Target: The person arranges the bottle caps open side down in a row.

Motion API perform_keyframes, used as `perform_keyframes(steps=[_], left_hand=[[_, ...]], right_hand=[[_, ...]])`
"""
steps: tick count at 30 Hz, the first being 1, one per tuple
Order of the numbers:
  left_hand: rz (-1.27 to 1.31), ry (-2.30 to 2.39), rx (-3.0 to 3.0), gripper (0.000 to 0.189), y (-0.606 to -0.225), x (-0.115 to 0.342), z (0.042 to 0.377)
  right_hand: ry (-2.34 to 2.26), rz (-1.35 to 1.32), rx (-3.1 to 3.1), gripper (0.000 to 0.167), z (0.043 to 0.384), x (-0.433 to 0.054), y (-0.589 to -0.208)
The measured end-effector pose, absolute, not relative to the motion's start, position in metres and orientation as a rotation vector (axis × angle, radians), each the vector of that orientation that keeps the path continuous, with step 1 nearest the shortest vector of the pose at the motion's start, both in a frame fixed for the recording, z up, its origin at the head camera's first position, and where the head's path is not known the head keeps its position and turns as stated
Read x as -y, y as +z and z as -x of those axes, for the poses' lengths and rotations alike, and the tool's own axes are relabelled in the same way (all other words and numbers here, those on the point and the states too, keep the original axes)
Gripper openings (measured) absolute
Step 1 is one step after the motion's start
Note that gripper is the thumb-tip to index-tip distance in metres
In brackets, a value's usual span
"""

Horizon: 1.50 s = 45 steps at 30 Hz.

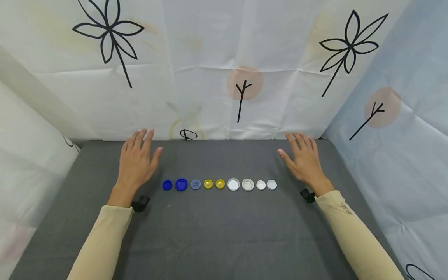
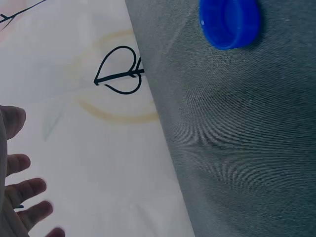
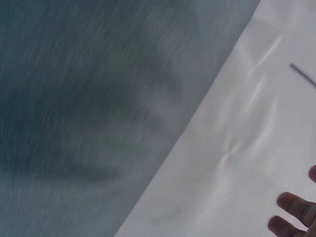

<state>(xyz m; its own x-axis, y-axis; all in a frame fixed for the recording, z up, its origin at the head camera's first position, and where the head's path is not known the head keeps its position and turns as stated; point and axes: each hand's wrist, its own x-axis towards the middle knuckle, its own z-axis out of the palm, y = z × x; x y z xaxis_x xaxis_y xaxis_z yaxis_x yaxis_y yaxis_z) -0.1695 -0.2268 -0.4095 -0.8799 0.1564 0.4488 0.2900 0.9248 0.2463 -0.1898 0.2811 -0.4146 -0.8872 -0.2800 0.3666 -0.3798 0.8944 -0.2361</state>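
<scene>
A row of bottle caps lies across the grey table (image 1: 217, 233). From the left come a small blue cap (image 1: 167, 185), a larger blue cap (image 1: 181, 184) and a pale blue cap (image 1: 195, 184). Two yellow caps (image 1: 208, 184) follow, then several white caps (image 1: 233, 184) toward the right. My left hand (image 1: 135, 165) is held left of the row with fingers spread and nothing in it. Beyond the row's right end, my right hand (image 1: 303, 161) also has its fingers extended and holds nothing. The left wrist view shows a blue cap (image 2: 229, 22) at its top.
White cloth with printed leaves (image 1: 196, 77) hangs behind the table's far edge. More cloth (image 1: 402, 155) stands along the right side, and another panel (image 1: 28, 167) along the left. Black straps (image 1: 141, 203) are on both wrists.
</scene>
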Motion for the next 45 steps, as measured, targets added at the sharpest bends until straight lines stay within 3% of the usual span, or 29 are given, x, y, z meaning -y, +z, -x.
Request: perform_keyframes(steps=[10, 20, 31, 45], left_hand=[[0.370, -0.848, 2.616, 0.041, -0.430, 0.226, 0.154], [0.330, -1.168, 2.734, 0.034, -0.460, 0.239, 0.133], [0.355, -1.378, 2.810, 0.034, -0.481, 0.258, 0.127], [0.377, -1.428, 2.974, 0.050, -0.480, 0.268, 0.129]], right_hand=[[0.645, -0.589, 2.686, 0.050, 0.167, -0.233, -0.422], [0.856, -0.753, 2.758, 0.039, 0.150, -0.156, -0.438], [0.996, -0.968, 2.850, 0.048, 0.153, -0.066, -0.451], [0.742, -1.022, 3.070, 0.059, 0.164, 0.012, -0.459]])
